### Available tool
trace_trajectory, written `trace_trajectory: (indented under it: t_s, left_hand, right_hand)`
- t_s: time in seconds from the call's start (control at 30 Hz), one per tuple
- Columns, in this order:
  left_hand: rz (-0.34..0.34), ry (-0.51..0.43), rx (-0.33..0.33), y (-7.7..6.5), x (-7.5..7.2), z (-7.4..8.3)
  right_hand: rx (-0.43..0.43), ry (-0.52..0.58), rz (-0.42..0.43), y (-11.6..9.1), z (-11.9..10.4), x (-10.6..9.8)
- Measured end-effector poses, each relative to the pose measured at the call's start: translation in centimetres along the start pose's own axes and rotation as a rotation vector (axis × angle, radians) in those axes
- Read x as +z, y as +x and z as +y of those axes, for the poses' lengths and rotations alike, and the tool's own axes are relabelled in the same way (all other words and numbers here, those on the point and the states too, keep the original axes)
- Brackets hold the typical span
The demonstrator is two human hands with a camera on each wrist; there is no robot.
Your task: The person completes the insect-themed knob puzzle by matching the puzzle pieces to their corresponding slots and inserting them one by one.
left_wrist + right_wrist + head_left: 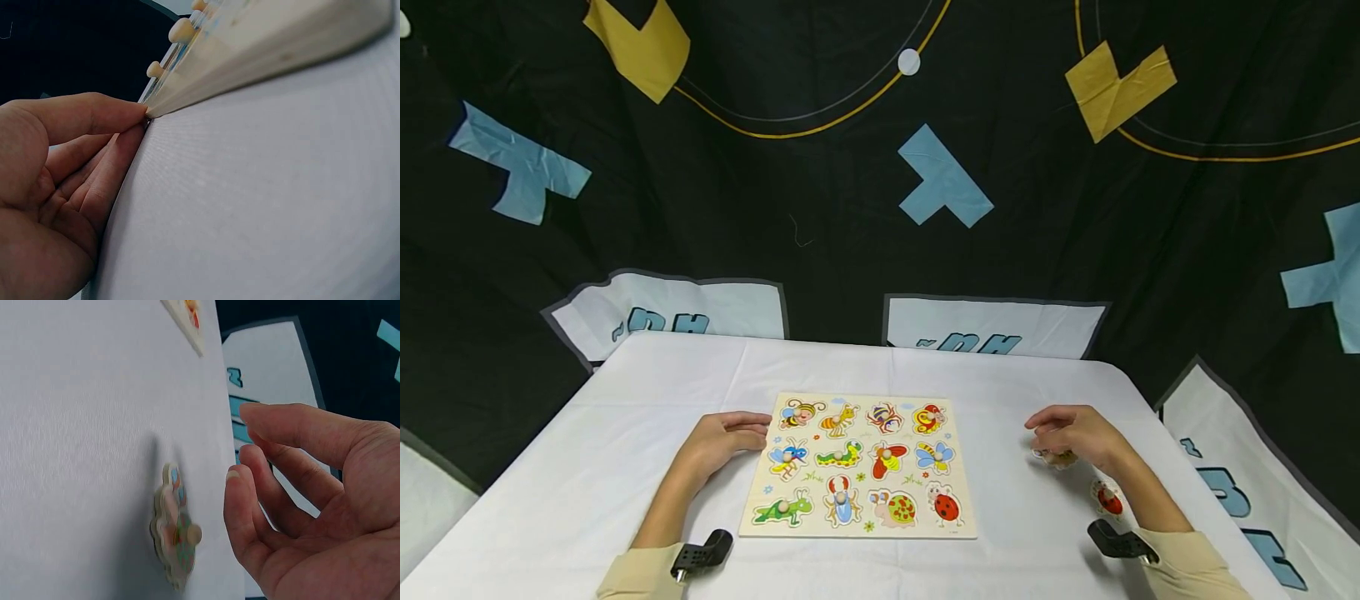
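My left hand (718,446) is at the left edge of a wooden peg puzzle board (865,523) printed with insects; its fingertips touch the board's edge in the left wrist view. Small wooden knobs (181,31) stand up from pieces in the board. My right hand (1082,437) is above the table right of the board, fingers loosely bent and holding nothing. Below it lies a snail puzzle piece (167,528) with a knob, apart from the fingers in the right wrist view. A ladybug piece (1107,497) lies near the right forearm.
A white cloth covers the table (820,367). Behind it hangs a black curtain (737,208) with blue and yellow shapes. Snail and ladybug pictures (945,505) without knobs show at the board's lower right. A dark wrist camera (1120,542) sits on each forearm.
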State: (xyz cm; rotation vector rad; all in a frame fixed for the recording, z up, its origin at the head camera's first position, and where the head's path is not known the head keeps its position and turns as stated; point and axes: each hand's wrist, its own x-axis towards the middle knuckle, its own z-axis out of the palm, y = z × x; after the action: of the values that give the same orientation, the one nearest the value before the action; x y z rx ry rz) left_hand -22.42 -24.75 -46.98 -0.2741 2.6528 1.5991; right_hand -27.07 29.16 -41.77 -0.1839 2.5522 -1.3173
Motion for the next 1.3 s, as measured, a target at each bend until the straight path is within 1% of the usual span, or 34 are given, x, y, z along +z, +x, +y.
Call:
trace_trajectory:
  t_s: [0.13, 0.47, 0.6, 0.7, 0.83, 1.1, 1.3]
  left_hand:
    - [0.000, -0.006, -0.001, 0.0, 0.0, 0.0]
    - [-0.007, -0.013, 0.005, -0.1, -0.1, 0.3]
    - [-0.001, -0.008, 0.001, -0.2, 0.0, 0.3]
    - [-0.002, -0.004, -0.003, -0.1, 0.0, 0.2]
    - [-0.001, -0.005, -0.001, -0.1, 0.0, 0.2]
    - [-0.001, 0.000, -0.001, -0.2, 0.0, 0.2]
    - [-0.005, -0.004, 0.012, -0.2, 0.0, 0.2]
  right_hand:
    - [0.009, -0.017, 0.008, -0.1, 0.7, -0.6]
    - [0.024, 0.007, 0.032, -0.3, 2.0, -1.5]
    - [0.042, 0.006, 0.037, -0.4, 2.5, -1.6]
    - [0.070, 0.005, 0.051, -0.3, 2.8, -1.6]
    - [0.078, -0.001, 0.063, -0.3, 3.3, -1.5]
    - [0.089, -0.006, 0.054, -0.4, 4.2, -1.4]
    - [0.090, -0.034, 0.068, -0.4, 4.5, -1.3]
